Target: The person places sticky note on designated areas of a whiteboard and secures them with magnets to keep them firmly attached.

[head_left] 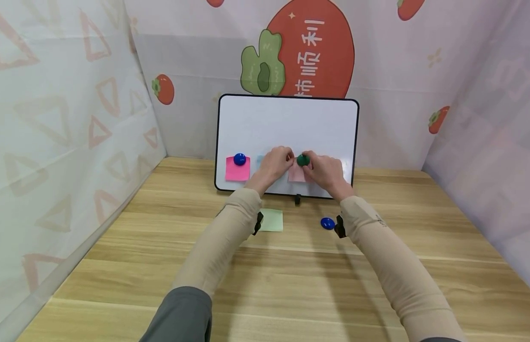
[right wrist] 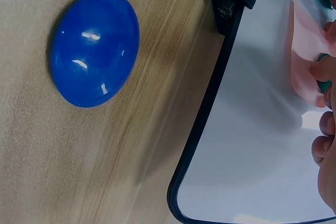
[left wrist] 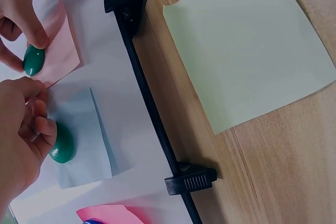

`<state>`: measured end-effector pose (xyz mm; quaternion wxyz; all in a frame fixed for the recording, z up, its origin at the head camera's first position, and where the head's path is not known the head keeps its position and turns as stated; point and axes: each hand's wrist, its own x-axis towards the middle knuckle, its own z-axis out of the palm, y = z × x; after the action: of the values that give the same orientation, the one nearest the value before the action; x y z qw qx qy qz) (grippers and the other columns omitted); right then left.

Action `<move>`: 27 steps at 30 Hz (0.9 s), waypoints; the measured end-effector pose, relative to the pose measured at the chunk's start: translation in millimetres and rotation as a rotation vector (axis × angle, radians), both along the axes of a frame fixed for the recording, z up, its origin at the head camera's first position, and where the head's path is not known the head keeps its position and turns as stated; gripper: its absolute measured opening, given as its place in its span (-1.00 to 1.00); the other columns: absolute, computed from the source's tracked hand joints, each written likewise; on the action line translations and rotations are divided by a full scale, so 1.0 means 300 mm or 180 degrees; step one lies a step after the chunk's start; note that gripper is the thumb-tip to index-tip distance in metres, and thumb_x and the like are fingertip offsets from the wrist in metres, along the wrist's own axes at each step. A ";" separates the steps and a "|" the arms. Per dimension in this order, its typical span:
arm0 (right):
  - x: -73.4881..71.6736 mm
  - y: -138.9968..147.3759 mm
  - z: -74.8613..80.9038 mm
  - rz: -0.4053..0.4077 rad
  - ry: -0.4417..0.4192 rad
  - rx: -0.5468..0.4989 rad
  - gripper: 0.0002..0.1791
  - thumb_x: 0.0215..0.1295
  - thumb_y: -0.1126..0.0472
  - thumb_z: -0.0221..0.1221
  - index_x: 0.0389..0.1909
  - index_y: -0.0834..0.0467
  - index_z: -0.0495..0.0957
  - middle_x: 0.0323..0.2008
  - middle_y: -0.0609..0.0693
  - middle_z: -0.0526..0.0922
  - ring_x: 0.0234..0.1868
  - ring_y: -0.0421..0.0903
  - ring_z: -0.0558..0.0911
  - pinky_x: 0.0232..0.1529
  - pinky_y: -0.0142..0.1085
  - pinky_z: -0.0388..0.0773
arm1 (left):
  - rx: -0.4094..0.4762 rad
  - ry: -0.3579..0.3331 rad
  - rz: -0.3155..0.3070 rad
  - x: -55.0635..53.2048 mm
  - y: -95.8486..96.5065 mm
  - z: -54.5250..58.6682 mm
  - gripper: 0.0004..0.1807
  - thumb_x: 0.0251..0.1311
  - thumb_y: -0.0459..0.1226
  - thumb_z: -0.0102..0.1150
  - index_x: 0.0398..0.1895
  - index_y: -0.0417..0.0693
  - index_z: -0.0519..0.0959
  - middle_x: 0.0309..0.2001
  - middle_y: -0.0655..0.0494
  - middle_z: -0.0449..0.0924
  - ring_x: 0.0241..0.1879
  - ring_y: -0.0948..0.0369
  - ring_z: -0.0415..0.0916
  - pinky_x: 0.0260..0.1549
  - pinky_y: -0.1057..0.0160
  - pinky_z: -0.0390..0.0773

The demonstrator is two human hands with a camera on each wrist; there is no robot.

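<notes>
A whiteboard point(head_left: 290, 123) with a black frame stands tilted at the back of the table. My right hand point(head_left: 327, 172) pinches a round green magnet point(left wrist: 34, 60) against the top of a light pink sticky note point(head_left: 296, 173). At that note's upper left corner, the fingers of my left hand point(head_left: 274, 165) pinch its edge. Just behind the left hand, a second green magnet point(left wrist: 63, 144) sits on a light blue sticky note point(left wrist: 86, 140), mostly hidden in the head view. Further left, a blue magnet point(head_left: 239, 159) lies over a bright pink sticky note point(head_left: 237, 174).
A pale green sticky note point(head_left: 272, 220) lies on the wooden table point(head_left: 273, 285) before the board, partly behind the left forearm. Near the right wrist lies a loose blue magnet point(right wrist: 95, 48). Black feet point(left wrist: 190, 179) support the board's lower edge. Printed cloth point(head_left: 183, 57) encloses the table.
</notes>
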<state>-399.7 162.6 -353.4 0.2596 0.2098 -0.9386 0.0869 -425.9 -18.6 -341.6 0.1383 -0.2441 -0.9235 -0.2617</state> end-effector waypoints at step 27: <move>0.105 0.050 -0.020 0.0100 -0.0439 -0.0091 -0.60 0.39 0.05 0.18 0.17 0.10 0.56 -0.62 -0.04 0.54 -0.69 -0.15 0.38 -0.67 -0.35 0.25 | -0.0105 -0.0210 -0.0093 0.043 -0.121 -0.048 -0.74 0.38 -0.26 0.14 0.05 -0.13 0.64 -0.09 0.01 0.68 -0.16 0.18 0.59 -0.13 0.26 0.61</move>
<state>-368.2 177.4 -359.5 0.1959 0.2142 -0.9496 0.1186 -413.1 -54.9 -355.9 0.0998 -0.2511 -0.9281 -0.2563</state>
